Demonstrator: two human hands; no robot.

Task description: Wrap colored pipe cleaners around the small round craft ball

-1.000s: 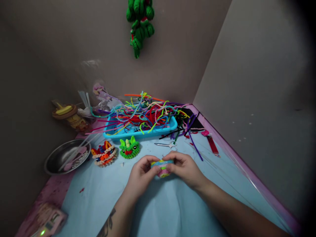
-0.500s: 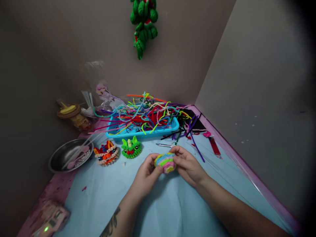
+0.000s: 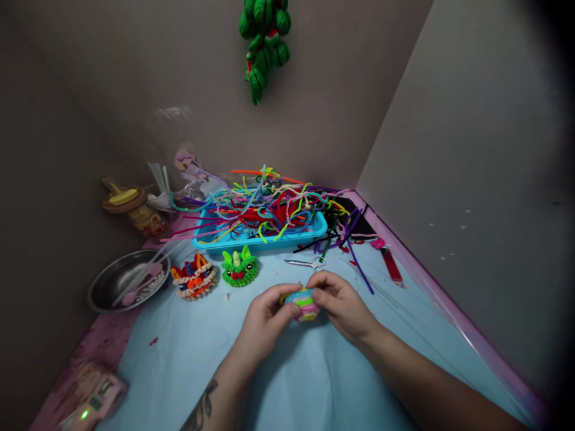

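Note:
A small rounded piece striped in blue, green, pink and yellow [image 3: 306,305] is held between both hands above the blue table cover [image 3: 193,359]. My left hand [image 3: 267,314] grips its left side, thumb in front and fingers behind. On its upper right edge, my right hand [image 3: 341,302] pinches it with thumb and index finger. Scissors [image 3: 305,263] lie just beyond the hands. A green animal-face piece [image 3: 239,267] and an orange, red and cream one [image 3: 194,278] sit to the left.
A blue tray [image 3: 260,244] heaped with colourful fuzzy stems stands at the back. At left are a metal bowl [image 3: 103,290], a yellow-brown cup [image 3: 135,206] and a pink device [image 3: 96,398]. A red packet [image 3: 392,266] lies right. Green pieces [image 3: 263,54] hang above.
The striped piece has tipped and sits slightly lower, with less of its face showing. My right fingers have moved slightly down with it. Both hands keep hold.

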